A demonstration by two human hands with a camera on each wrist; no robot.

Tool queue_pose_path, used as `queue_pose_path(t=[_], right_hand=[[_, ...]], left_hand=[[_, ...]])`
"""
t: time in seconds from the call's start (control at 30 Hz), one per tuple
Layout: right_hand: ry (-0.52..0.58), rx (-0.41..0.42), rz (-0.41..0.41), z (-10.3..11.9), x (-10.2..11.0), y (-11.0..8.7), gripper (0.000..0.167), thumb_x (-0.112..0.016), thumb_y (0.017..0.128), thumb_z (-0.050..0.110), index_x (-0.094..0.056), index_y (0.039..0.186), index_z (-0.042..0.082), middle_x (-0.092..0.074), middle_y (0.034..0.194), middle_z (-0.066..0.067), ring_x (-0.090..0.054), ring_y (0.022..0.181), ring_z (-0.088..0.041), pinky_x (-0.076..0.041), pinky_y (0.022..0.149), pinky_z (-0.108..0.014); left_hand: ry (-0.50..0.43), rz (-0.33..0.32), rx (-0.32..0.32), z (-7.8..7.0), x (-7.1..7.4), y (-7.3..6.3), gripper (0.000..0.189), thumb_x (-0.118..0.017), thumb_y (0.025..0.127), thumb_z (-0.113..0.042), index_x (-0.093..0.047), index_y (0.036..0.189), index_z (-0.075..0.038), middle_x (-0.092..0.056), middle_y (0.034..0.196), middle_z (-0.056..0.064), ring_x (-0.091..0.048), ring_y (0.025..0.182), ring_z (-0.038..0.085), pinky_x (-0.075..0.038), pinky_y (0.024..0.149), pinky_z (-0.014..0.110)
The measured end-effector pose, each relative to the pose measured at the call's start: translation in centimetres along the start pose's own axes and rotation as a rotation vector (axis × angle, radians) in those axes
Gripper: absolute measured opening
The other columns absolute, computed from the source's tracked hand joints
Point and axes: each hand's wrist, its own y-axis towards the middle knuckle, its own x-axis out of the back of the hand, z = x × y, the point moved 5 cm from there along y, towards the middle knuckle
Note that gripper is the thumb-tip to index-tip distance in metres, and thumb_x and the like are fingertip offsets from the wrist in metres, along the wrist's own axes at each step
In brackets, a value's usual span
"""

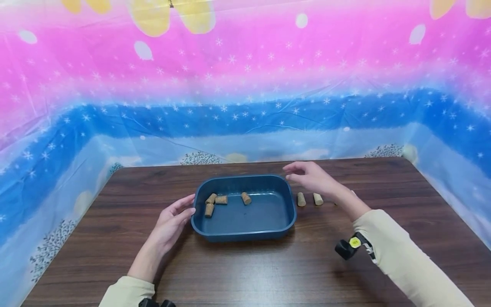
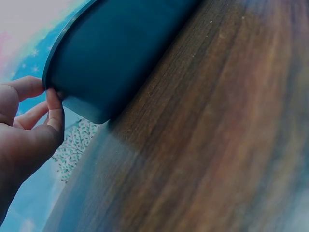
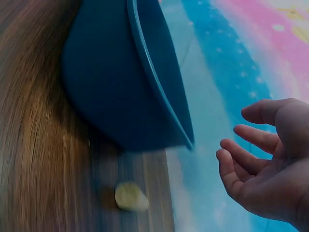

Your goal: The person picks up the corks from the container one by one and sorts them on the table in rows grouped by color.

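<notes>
A dark blue plastic basin (image 1: 245, 233) stands on the wooden table, with several tapered corks (image 1: 209, 209) inside; most cluster at its left end and one cork (image 1: 246, 198) lies nearer the middle. My left hand (image 1: 173, 221) holds the basin's left rim, thumb and fingertips meeting at the edge in the left wrist view (image 2: 34, 121). Above the far right corner of the basin hovers my right hand (image 1: 312, 177), its fingers relaxed and apart with nothing between them. Below it, paler corks (image 1: 301, 199) (image 1: 318, 199) stand on the table right of the basin, and my right wrist partly hides another.
The brown wooden table (image 1: 245, 273) extends around the basin. Patterned pink and blue cloth (image 1: 245, 119) hangs behind the table and along both sides. One pale cork (image 3: 130, 196) shows blurred below the basin in the right wrist view.
</notes>
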Motion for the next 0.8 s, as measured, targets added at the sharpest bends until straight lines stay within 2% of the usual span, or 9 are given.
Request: queue_pose_path(t=[0.3,0.43,0.57,0.8], right_hand=[[0.168,-0.004,0.043,1.3,-3.2,2.5,0.037,-0.054,0.1,0.016,-0.054,0.135,0.004,-0.055,0.133,-0.015,-0.055,0.116,-0.029,-0.048,0.093,-0.046],[0.189,0.006,0.067,1.7,-4.3,3.6,0.036,-0.055,0.099,0.014,-0.056,0.133,0.004,-0.057,0.131,-0.014,-0.056,0.115,-0.028,-0.048,0.093,-0.045],[0.164,0.002,0.102,2.1,-5.6,4.4,0.034,-0.056,0.098,0.012,-0.058,0.13,0.002,-0.059,0.126,-0.013,-0.057,0.112,-0.026,-0.049,0.092,-0.042],[0.046,0.016,0.172,2.6,-8.1,5.0,0.034,-0.06,0.096,0.012,-0.06,0.129,0.001,-0.062,0.123,-0.011,-0.056,0.115,-0.026,-0.047,0.094,-0.039]], left_hand=[[0.003,0.002,0.0,-0.1,-0.1,0.0,0.052,-0.053,0.099,-0.005,-0.035,0.147,0.001,-0.036,0.146,0.018,-0.046,0.122,0.016,-0.042,0.096,0.019],[0.008,0.007,0.003,0.0,0.0,0.1,0.053,-0.054,0.098,-0.006,-0.034,0.147,0.001,-0.037,0.146,0.018,-0.044,0.125,0.018,-0.042,0.096,0.02],[0.012,0.01,-0.002,-0.1,0.0,0.1,0.054,-0.055,0.098,-0.007,-0.034,0.147,0.002,-0.037,0.145,0.018,-0.043,0.126,0.02,-0.042,0.097,0.02],[0.013,0.013,-0.006,-0.3,0.0,-0.1,0.053,-0.054,0.098,-0.007,-0.034,0.147,0.002,-0.036,0.146,0.019,-0.042,0.126,0.021,-0.042,0.096,0.019]])
